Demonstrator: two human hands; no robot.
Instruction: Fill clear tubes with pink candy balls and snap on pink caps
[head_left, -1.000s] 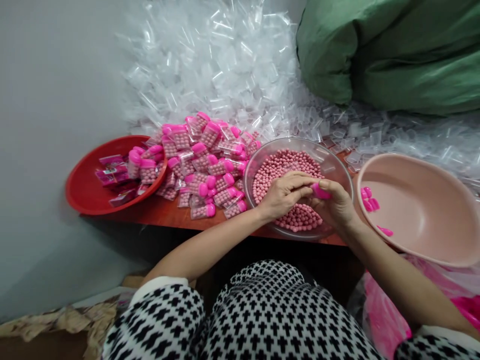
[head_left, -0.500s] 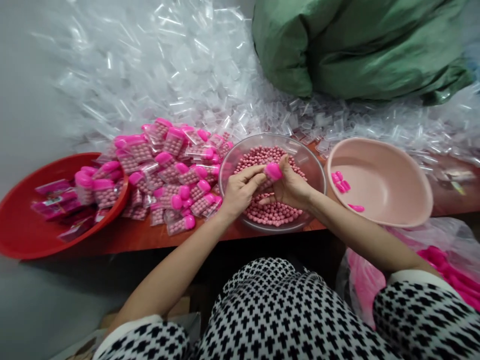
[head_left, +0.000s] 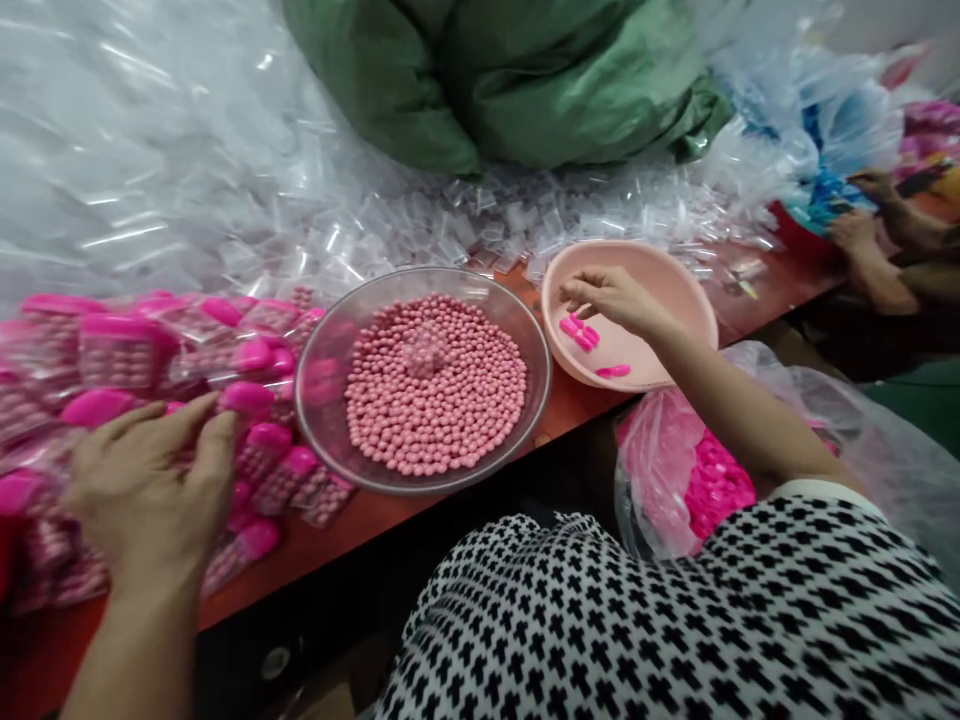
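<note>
My left hand (head_left: pixel 154 480) is over the pile of small clear boxes filled with pink beads and topped with bright pink caps. Its thumb and forefinger are stretched out and apart, close beside one box's pink cap (head_left: pixel 247 400). Above the pale pink basin (head_left: pixel 675 350) hovers my right hand (head_left: pixel 611 298), its fingers loosely bent with nothing visible in them. Several loose pink caps (head_left: pixel 581 333) lie in that basin just below it. Between the hands stands a clear bowl (head_left: pixel 420 485) of round pink beads (head_left: pixel 442 400), with a clear box (head_left: pixel 424 350) resting on them.
Behind the bowls a large heap of clear plastic boxes (head_left: pixel 187 190) spreads along the red table (head_left: pixel 559 410). A green sack (head_left: pixel 525 90) sits on it. By my lap hangs a clear bag of pink caps (head_left: pixel 716 485). At far right another person's hands (head_left: pixel 862 240) show.
My hands have parted from the capped box they held together over the bowl. The left went to the box pile, the right to the pink basin. The view has turned right.
</note>
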